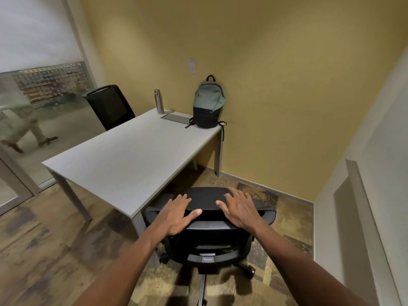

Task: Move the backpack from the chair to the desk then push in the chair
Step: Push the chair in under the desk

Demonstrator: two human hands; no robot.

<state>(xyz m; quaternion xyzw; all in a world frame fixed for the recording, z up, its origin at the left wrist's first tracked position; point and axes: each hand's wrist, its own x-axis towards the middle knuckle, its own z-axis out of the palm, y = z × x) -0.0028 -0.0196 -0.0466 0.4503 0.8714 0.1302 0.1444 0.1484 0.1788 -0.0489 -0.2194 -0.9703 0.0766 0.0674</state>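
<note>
1. The bench (123, 155) fills the middle of the room, its top mostly bare, one end against the yellow wall.
2. The chair (209, 230) stands at the near right corner of the bench, its back toward the person and its seat partly under the edge. By my reading it is not fully in, so the second step is the one in hand.
3. The backpack (208, 102) sits upright on the far right corner of the bench, leaning at the wall. That half of the job looks done.
4. Left hand (178, 214) lies flat on top of the chair back, fingers (184, 198) spread, thumb out to the side, gripping nothing.
5. Right hand (239, 207) mirrors it just beside, palm down on the same top edge, fingers splayed and loose.
6. Next move, I'd say: an even forward push from both palms, keeping the chair straight so the wheels roll it under and clear of the bench leg (141, 226) just to its left.
7. A bottle (159, 101) stands near the backpack, well out of the way.
</note>
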